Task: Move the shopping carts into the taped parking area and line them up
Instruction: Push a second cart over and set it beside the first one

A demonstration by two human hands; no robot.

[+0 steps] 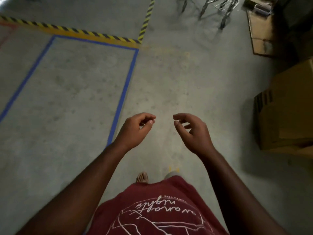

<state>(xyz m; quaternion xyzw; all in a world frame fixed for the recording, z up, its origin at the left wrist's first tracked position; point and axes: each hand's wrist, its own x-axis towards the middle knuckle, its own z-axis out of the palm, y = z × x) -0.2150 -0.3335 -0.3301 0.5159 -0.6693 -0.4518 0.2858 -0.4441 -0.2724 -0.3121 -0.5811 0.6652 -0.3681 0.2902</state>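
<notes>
A rectangle of blue tape (126,85) marks the parking area on the concrete floor at the left; nothing stands inside it. The metal legs and wheels of a shopping cart (210,11) show blurred at the top edge, far ahead and right of the taped area. My left hand (135,131) hovers just right of the blue line, fingers loosely curled and holding nothing. My right hand (193,133) hangs beside it, fingers apart and curved, also holding nothing. Both hands are well short of the cart.
Yellow-and-black hazard tape (71,30) runs along the far side of the blue rectangle and up to the top edge. Cardboard boxes (286,114) stack along the right side, with more boxes (264,36) further ahead. My bare foot (142,178) is below the hands.
</notes>
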